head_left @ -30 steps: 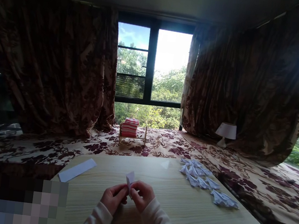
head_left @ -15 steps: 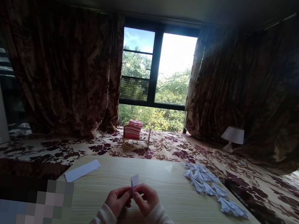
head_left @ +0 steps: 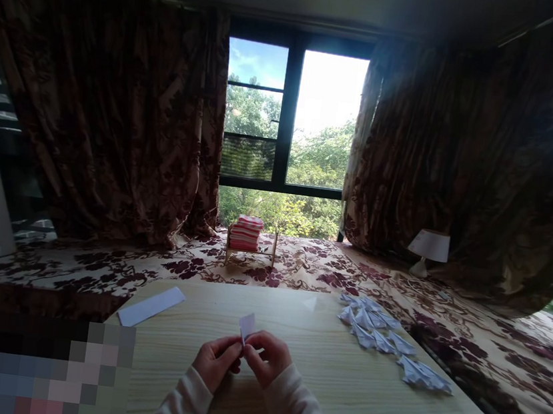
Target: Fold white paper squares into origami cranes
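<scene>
A small folded piece of white paper (head_left: 246, 325) stands upright between my two hands, over the near middle of the wooden table. My left hand (head_left: 219, 360) pinches its lower part between thumb and fingers. From the other side my right hand (head_left: 266, 359) grips the same paper, fingertips close to those of the left. The lower end of the paper is hidden by my fingers. To the left lies a flat strip of white paper (head_left: 151, 306). Several folded white paper pieces (head_left: 374, 323), pointed in shape, are grouped at the right of the table.
The pale wooden table (head_left: 288, 316) meets a ledge with a floral cloth (head_left: 310, 265). On the ledge stand a small rack (head_left: 250, 253) with folded red-and-white striped cloths (head_left: 245, 233) and a white lamp (head_left: 429, 246). Dark patterned curtains (head_left: 129, 135) flank the window.
My hands keep hold of the paper, with fingers nearly in the same place. The whole view has shifted slightly, so things appear a little higher.
</scene>
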`<state>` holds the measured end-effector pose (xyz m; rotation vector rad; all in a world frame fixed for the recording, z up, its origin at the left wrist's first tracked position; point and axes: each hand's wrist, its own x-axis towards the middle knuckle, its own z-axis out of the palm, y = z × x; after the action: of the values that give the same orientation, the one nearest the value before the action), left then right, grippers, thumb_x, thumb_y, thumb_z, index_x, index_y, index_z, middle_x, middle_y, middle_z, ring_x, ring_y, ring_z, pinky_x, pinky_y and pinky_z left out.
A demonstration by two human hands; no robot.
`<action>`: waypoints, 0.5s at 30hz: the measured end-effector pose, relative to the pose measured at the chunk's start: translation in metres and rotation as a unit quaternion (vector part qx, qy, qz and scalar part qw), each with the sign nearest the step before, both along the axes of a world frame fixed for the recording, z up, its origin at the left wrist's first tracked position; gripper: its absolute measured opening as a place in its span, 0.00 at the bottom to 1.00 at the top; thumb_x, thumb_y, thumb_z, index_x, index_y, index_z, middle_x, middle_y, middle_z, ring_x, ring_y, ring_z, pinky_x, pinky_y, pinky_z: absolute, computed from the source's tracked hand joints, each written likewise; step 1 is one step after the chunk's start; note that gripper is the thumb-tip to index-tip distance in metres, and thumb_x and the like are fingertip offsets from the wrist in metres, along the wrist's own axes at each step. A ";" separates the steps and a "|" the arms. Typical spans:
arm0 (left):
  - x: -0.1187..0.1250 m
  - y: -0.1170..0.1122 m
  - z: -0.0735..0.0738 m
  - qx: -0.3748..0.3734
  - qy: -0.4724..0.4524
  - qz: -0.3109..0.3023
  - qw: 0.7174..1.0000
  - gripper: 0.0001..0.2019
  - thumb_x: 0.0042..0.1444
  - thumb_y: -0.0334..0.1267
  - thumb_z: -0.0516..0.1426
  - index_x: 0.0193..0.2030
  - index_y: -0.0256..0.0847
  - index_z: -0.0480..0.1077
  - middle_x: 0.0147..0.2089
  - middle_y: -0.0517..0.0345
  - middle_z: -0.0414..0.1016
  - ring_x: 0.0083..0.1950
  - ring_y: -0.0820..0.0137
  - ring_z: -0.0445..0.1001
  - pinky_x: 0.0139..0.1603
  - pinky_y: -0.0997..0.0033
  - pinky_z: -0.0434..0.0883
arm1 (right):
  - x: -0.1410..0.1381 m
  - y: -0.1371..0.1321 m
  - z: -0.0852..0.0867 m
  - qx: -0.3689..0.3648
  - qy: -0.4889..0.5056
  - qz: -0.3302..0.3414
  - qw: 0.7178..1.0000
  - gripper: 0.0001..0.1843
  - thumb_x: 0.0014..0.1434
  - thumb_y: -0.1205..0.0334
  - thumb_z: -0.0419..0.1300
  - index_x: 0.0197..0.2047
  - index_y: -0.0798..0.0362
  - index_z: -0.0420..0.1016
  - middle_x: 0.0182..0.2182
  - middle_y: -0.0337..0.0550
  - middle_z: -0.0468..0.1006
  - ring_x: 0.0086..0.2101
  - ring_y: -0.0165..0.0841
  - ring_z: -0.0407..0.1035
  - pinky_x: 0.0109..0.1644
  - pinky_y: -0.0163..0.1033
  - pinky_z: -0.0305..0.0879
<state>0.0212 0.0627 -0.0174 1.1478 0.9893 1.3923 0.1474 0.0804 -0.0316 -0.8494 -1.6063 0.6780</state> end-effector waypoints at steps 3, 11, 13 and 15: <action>-0.001 0.000 0.000 -0.003 0.007 0.002 1.000 0.24 0.34 0.51 0.63 0.33 0.31 0.76 0.18 0.58 0.70 0.18 0.75 0.65 0.20 0.75 0.65 | 0.000 0.000 0.000 0.004 -0.001 -0.001 1.000 0.04 0.46 0.66 0.57 0.23 0.56 0.71 0.24 0.42 0.74 0.24 0.30 0.68 0.21 0.29 0.61; -0.001 0.001 0.001 -0.004 0.014 -0.008 1.000 0.22 0.34 0.51 0.63 0.30 0.31 0.76 0.17 0.60 0.68 0.18 0.76 0.64 0.20 0.76 0.64 | -0.001 0.001 0.000 0.011 -0.005 -0.002 1.000 0.05 0.47 0.65 0.56 0.23 0.56 0.71 0.24 0.42 0.73 0.24 0.28 0.68 0.20 0.27 0.59; -0.001 0.001 0.000 -0.002 0.015 -0.005 1.000 0.23 0.35 0.52 0.62 0.30 0.31 0.75 0.17 0.60 0.68 0.19 0.76 0.64 0.20 0.76 0.64 | -0.001 0.002 -0.001 0.011 -0.008 -0.004 1.000 0.05 0.47 0.65 0.57 0.23 0.56 0.71 0.24 0.41 0.73 0.24 0.28 0.67 0.19 0.27 0.59; 0.000 0.001 -0.002 0.000 0.016 -0.005 1.000 0.23 0.35 0.52 0.62 0.30 0.31 0.75 0.17 0.60 0.67 0.19 0.76 0.63 0.20 0.76 0.64 | -0.001 0.002 -0.002 0.012 -0.011 -0.004 1.000 0.06 0.48 0.64 0.56 0.23 0.56 0.71 0.24 0.41 0.73 0.24 0.28 0.67 0.19 0.27 0.59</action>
<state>0.0212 0.0638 -0.0189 1.1764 1.0041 1.3712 0.1467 0.0828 -0.0333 -0.8477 -1.6260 0.6439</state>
